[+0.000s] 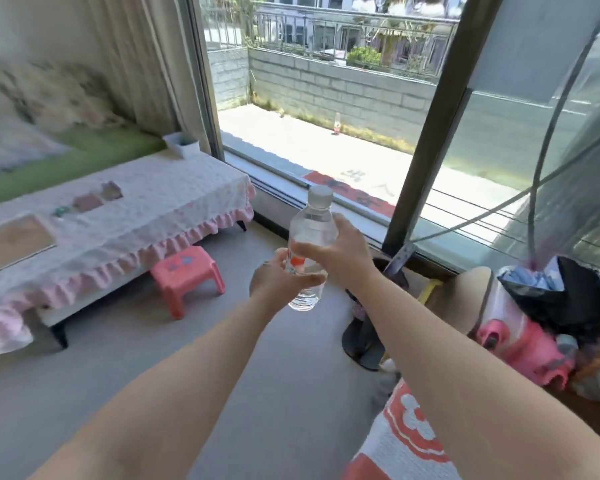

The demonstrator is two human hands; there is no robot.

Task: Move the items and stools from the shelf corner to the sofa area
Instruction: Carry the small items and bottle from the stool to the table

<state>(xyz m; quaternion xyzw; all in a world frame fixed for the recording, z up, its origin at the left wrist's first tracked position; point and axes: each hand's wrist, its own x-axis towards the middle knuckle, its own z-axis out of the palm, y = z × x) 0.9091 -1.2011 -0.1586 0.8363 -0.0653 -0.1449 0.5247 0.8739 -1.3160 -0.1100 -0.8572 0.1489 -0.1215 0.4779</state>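
Directions are clock positions taken from the view centre.

1. Sofa (66,147): 10 o'clock, far left edge. Green seat, floral back, blurred.
2. Table (125,202): 9 o'clock, in front of the sofa. It has a white cloth with a pink frill. A white box (182,143) stands on its far corner.
3. Stool (187,271): 8 o'clock. Pink, upright on the floor, just beside the table's frilled edge.
4. Left hand (278,282): centre, low. Its fingers are curled round the lower part of the bottle (312,233), with the thumb across the front.
5. Bottle: centre, in the air above the floor. It is clear, capped in white, near upright, with the cap tilted slightly to 1 o'clock.
6. Right hand (336,251): centre, just right of the bottle. It grips the bottle's middle from the right, above the left hand.
7. Fan base (361,341): 5 o'clock, black, on the floor.
8. Pink plastic item (523,344): 4 o'clock, in a pile; its type cannot be told.
9. Black bag (575,296): 3 o'clock, on top of the pile.
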